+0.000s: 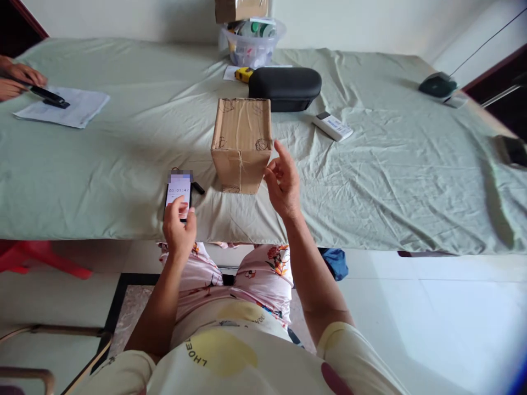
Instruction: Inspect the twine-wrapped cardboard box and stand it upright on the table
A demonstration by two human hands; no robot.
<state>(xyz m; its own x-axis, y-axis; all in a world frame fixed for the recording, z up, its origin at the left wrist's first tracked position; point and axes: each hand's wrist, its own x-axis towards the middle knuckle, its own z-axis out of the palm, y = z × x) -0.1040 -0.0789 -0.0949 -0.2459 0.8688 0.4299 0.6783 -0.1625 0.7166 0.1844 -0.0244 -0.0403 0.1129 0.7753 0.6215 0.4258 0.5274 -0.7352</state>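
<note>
Resting left hand [179, 226] on phone [178, 193]; right hand [283, 182] fingers spread beside box [242, 144]; a nudge could topple it

Brown cardboard box [241, 144], pale green tablecloth [135, 148], black case [285, 88]

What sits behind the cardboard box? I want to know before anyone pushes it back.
Behind the cardboard box lies a black case, with a yellow tape measure and a clear tub farther back. The cloth directly behind the box is hidden.
</note>
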